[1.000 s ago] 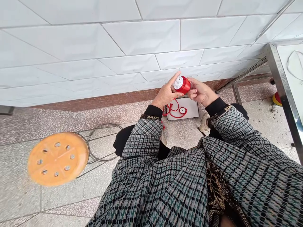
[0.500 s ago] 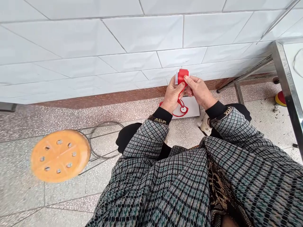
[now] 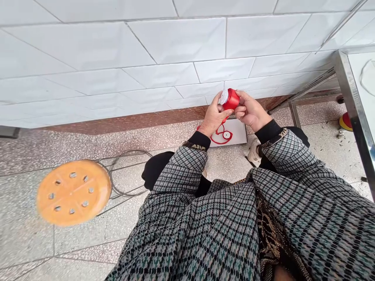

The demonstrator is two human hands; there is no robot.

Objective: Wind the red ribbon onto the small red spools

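Note:
A spool of red ribbon with a white end disc is held up between both hands, near the tiled wall. My left hand grips its left side, thumb beneath it. Fingers of my right hand close on the spool's right side. Below the hands, a white box lies on the floor with a loop of red ribbon and a small white round piece on it. Part of the ribbon is hidden behind my left hand.
An orange round stool with a wire frame stands at the left. A metal-framed table is at the right, with a red and yellow object beneath it. White tiles cover the wall ahead.
The spool has turned so its white end disc faces up more. The right thumb and fingers have shifted from its front to its right side.

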